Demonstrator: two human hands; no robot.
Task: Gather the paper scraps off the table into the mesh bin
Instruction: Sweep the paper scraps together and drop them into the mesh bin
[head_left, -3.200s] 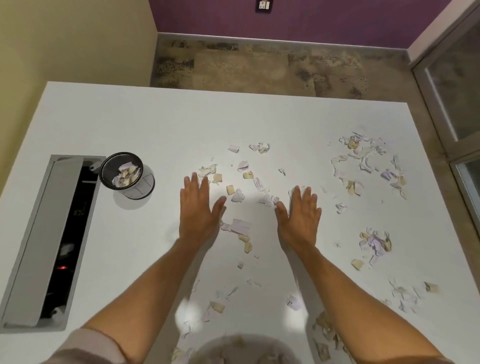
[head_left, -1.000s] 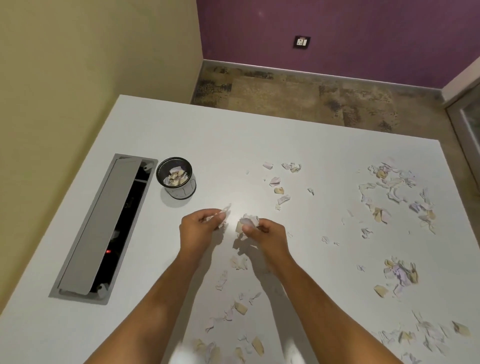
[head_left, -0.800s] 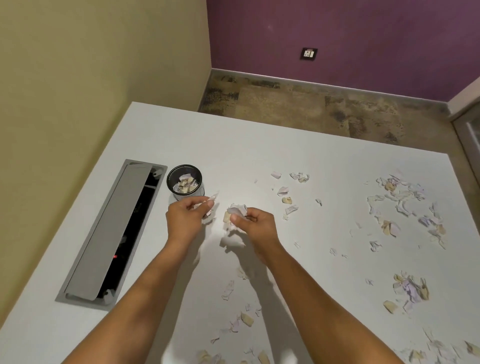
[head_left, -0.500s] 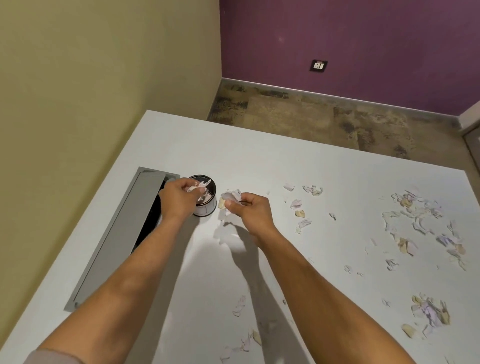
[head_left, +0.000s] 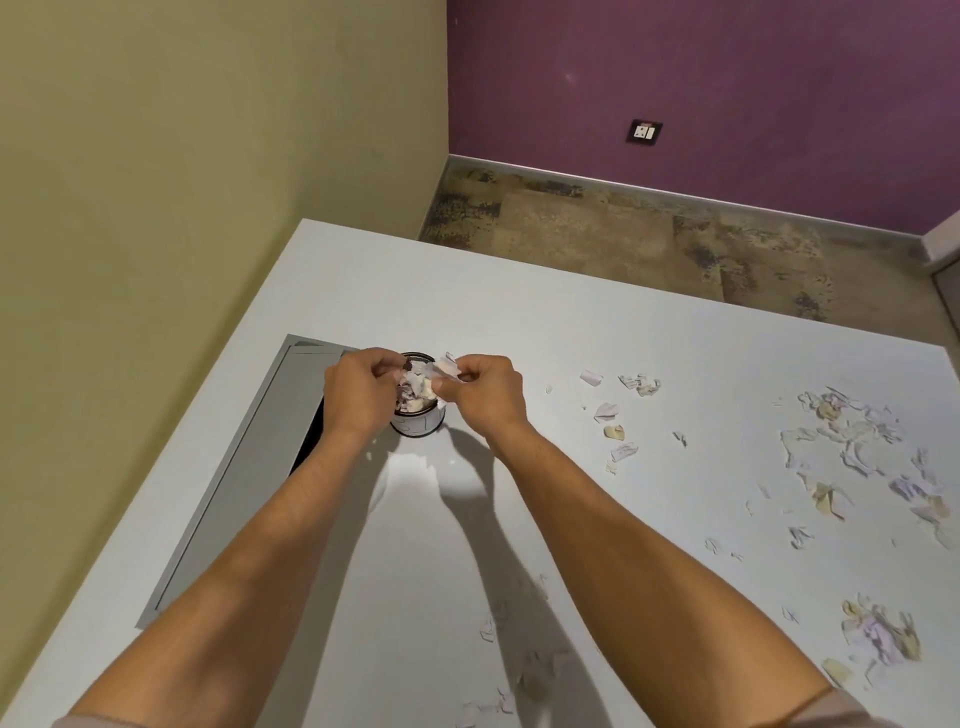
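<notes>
The table (head_left: 519, 322) is plain white. The paper scraps (head_left: 857, 447) at 3 o'clock are white, pale purple and tan. The mesh bin (head_left: 418, 423) at 10 o'clock is black on top with a white side. The wall (head_left: 701, 78) at 12 o'clock is purple, the wall at 9 o'clock is yellow-green, and the floor (head_left: 623, 239) is brown with dark blotches

Bin (head_left: 418, 423) near table's (head_left: 519, 322) left edge, right of hatch (head_left: 260, 457); scraps (head_left: 852, 457) toward right edge; both hands over bin.
</notes>
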